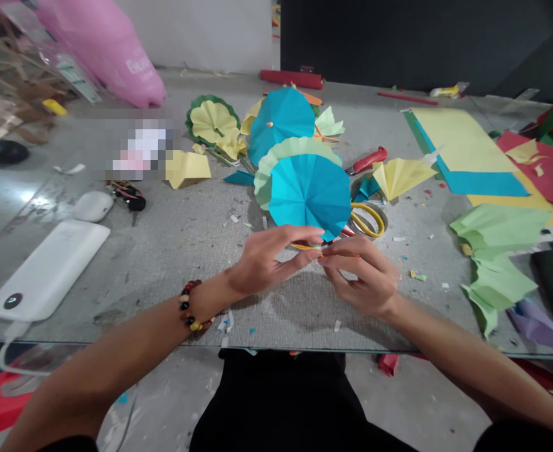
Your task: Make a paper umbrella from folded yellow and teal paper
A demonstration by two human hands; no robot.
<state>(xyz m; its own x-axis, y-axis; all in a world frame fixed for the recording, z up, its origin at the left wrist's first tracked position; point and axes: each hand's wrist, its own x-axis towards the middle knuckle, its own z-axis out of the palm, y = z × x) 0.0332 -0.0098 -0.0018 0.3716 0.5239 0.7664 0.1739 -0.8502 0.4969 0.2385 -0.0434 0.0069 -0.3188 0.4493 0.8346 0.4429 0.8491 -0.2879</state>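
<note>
At the centre of the frame, the left hand (269, 260) and right hand (363, 273) pinch a thin orange strip (304, 247) between nearly closed fingertips, just below the pleated blue paper disc (307, 194).

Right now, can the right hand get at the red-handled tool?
Probably yes: the tool lies beyond the right hand with its handle uncovered. The yellow loops sit between, though, and the fingers are pinching something thin beside the left hand.

A thin orange strip (344, 255) lies crosswise near pleated blue paper (310, 196).
</note>
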